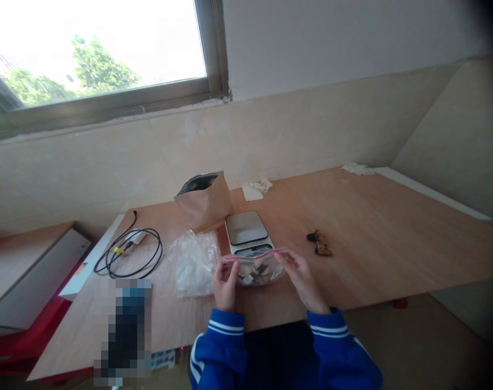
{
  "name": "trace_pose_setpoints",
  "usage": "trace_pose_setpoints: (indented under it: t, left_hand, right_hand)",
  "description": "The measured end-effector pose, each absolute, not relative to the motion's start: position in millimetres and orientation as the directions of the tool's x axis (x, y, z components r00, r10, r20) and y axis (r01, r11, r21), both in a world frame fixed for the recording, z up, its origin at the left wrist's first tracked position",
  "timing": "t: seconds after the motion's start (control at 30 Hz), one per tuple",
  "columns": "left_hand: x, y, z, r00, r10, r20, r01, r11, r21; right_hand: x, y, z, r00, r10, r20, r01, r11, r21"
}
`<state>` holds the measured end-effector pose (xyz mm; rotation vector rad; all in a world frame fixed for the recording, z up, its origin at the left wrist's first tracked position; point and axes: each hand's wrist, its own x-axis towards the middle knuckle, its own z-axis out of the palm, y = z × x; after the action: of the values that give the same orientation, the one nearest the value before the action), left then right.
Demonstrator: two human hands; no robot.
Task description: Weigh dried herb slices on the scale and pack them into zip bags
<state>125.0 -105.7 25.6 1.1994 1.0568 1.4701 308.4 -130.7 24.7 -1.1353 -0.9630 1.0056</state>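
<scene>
Between my two hands is a clear zip bag [258, 275] with a red seal strip along its top. Pale and dark pieces, perhaps dried mushrooms, and a small white packet show through the plastic. My left hand [226, 281] pinches the bag's left top corner. At the right top corner, my right hand [297, 271] grips the strip's end. Just beyond the bag lies a kitchen scale [246, 227] with a bare metal plate, its display partly hidden by the bag. A pile of clear plastic bags [194, 265] rests left of my left hand.
Behind the plastic pile stands an open brown paper bag [203, 203]. Dark brown pieces [320, 242] lie to the right. A coiled black cable [128, 254] is at the left, near a blurred-out object [127, 330]. Crumpled white paper [261, 187] lies by the wall.
</scene>
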Motion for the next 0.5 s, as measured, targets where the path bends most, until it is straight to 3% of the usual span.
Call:
trace_pose_setpoints:
  t: [0.5]
  left_hand:
    - [123.2, -105.3, 28.5, -0.146, 0.962, 0.232, -0.090, -0.246, 0.965]
  right_hand:
    - [309.6, -128.9, 20.7, 0.343, 0.936, 0.078, -0.063, 0.106, -0.992]
